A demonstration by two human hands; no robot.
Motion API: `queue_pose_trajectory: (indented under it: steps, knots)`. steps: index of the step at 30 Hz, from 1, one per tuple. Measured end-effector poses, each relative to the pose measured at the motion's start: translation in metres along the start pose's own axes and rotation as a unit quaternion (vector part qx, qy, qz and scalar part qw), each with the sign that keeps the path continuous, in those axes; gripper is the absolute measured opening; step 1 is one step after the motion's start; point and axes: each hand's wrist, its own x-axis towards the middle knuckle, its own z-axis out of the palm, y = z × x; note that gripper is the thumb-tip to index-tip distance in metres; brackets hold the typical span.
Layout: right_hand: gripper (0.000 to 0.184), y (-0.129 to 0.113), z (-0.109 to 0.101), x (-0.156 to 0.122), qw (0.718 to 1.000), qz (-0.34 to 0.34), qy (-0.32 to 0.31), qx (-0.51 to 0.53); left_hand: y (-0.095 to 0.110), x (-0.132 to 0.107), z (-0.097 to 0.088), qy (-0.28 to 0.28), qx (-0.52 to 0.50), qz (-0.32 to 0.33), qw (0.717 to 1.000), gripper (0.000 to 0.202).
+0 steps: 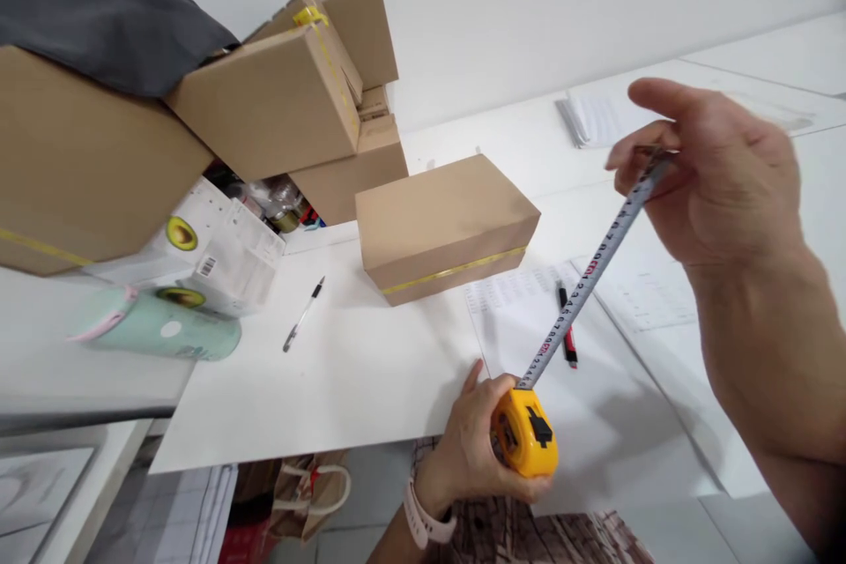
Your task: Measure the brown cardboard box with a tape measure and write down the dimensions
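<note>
A yellow tape measure [525, 434] with a black lock button rests in my left hand [466, 445], whose fingers wrap round its case just off the table's front edge. Its metal blade slants up and to the right, pulled partly out. My right hand [714, 159] has the blade's far end at its curled fingers, with the thumb raised; the exact grip is partly hidden. Beneath the blade lie printed sheets [515, 308] and a red and black pen [568, 335]. A closed cardboard box [449, 229] with yellow tape stands left of the blade, apart from both hands.
A clear pen with black cap [304, 315] lies on the white table [370, 379]. At the left are stacked cardboard boxes [270, 101], a dark cloth [112, 13], an avocado-print carton [231, 242] and a mint bottle [165, 326]. A paper stack [604, 119] sits at the back.
</note>
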Motion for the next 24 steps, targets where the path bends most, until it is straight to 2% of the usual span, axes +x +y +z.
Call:
queue_pose_trajectory:
  steps: [2,3,7,10,12,14,15,17,18,20,22,24]
  knots:
    - [0.019,-0.007,-0.002,-0.014,1.000,-0.003,-0.011,-0.022,-0.001,-0.001,0.001,-0.006,-0.003,-0.011,1.000,0.093]
    - [0.015,-0.006,0.000,-0.026,0.999,0.004,-0.032,-0.028,-0.001,-0.003,0.001,-0.004,-0.012,-0.027,1.000,0.097]
    - [0.022,0.017,0.013,-0.092,0.989,0.023,-0.139,-0.055,0.000,-0.008,0.005,0.020,-0.086,-0.096,0.991,0.114]
    - [0.024,0.034,0.022,-0.138,0.969,-0.015,-0.221,-0.113,0.001,-0.008,0.005,0.025,-0.101,-0.093,0.990,0.113]
    - [0.025,0.044,0.025,-0.153,0.948,-0.057,-0.262,-0.173,0.001,-0.008,0.004,0.022,-0.096,-0.079,0.992,0.113]
    - [0.024,0.056,0.022,-0.154,0.931,-0.074,-0.229,-0.275,0.000,-0.008,0.004,0.026,-0.099,-0.072,0.992,0.114]
    - [0.025,0.064,0.019,-0.150,0.918,-0.063,-0.191,-0.341,-0.001,-0.008,0.005,0.030,-0.103,-0.072,0.992,0.114]
    - [0.033,0.083,0.010,-0.140,0.873,0.001,-0.127,-0.472,-0.001,-0.007,0.006,0.037,-0.111,-0.079,0.990,0.114]
    - [0.037,0.093,0.005,-0.135,0.845,0.039,-0.124,-0.520,-0.001,-0.007,0.007,0.041,-0.113,-0.083,0.989,0.113]
    - [0.043,0.110,-0.003,-0.127,0.803,0.093,-0.163,-0.566,0.000,-0.005,0.006,0.058,-0.105,-0.086,0.989,0.110]
    - [0.038,0.120,-0.009,-0.124,0.795,0.101,-0.206,-0.561,0.001,0.000,0.002,0.094,-0.070,-0.081,0.990,0.105]
    - [0.031,0.123,-0.012,-0.125,0.817,0.092,-0.225,-0.523,0.003,0.006,-0.008,0.151,0.010,-0.066,0.986,0.097]
